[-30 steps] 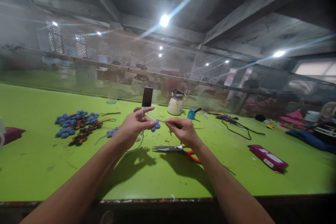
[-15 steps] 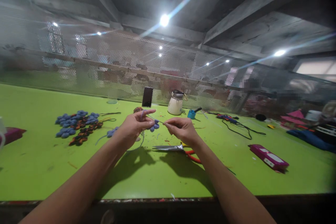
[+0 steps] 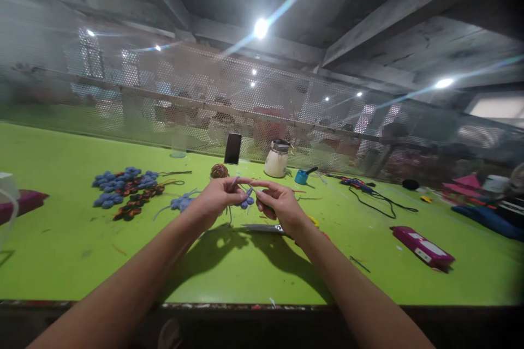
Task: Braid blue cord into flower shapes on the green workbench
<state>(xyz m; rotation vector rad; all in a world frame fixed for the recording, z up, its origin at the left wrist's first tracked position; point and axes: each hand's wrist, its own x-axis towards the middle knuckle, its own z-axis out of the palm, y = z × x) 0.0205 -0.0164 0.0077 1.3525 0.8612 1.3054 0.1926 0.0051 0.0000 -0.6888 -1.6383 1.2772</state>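
My left hand [image 3: 213, 199] pinches a small blue-purple crocheted flower [image 3: 248, 203], with its yarn looped over the raised index finger. Close against it, my right hand [image 3: 282, 203] is closed round a slim crochet hook [image 3: 267, 209], mostly hidden by the fingers. Below the hands lie scissors [image 3: 262, 228] with orange and yellow handles, partly covered by my right wrist. Another blue crocheted piece [image 3: 180, 203] rests beside my left wrist, a yarn tail trailing from it. Just behind my left hand sits a multicoloured ball of yarn [image 3: 219, 170].
Blue crocheted flowers [image 3: 108, 200] and dark orange ones [image 3: 133, 208] are heaped at left. Along the back stand a phone [image 3: 233, 148], a white jar [image 3: 276, 161] and a blue pot [image 3: 301, 176]. A dark cable [image 3: 370, 191] and a magenta box [image 3: 421, 246] lie at right.
My right hand has come in closer to the flower, and its index finger now reaches to the yarn by my left index finger. The yarn ball shows more fully.
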